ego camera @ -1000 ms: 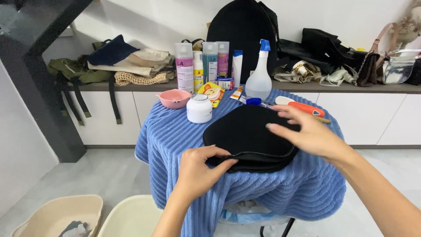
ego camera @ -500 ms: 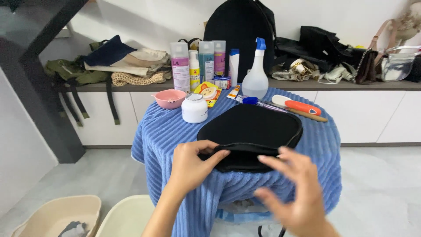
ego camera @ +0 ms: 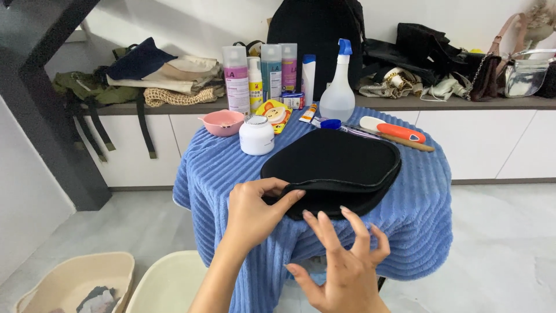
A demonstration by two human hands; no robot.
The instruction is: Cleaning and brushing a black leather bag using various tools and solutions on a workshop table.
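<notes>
Hands fill the lower middle of the frame. The left hand [ego camera: 255, 211] pinches the near left edge of a flat, rounded black fabric bag [ego camera: 333, 168], thumb along the rim and fingers curled over the top layer. The right hand [ego camera: 347, 261] hovers just in front of the bag's near edge, fingers spread wide and pointing up the frame, fingertips close to the fabric; whether they touch it cannot be told.

That bag lies at the centre of the frame on a round table draped with a ribbed blue towel [ego camera: 417, 214], which hangs down over the sides. Behind the bag, to the left, stands a squat white jar [ego camera: 256, 136], and beside it a small pink bowl [ego camera: 223, 122]. Toward the upper right of the bag lies a white brush with an orange handle [ego camera: 394, 130]. A clear spray bottle with a blue nozzle [ego camera: 338, 87] stands behind the bag, with a row of tall cans and bottles [ego camera: 263, 78] to its left.

Along the top of the frame runs a dark shelf over white cabinets [ego camera: 475, 150], heaped with bags, among them a large black backpack [ego camera: 315, 35]. In the lower left corner sit two beige plastic tubs [ego camera: 121, 281] on the grey floor.
</notes>
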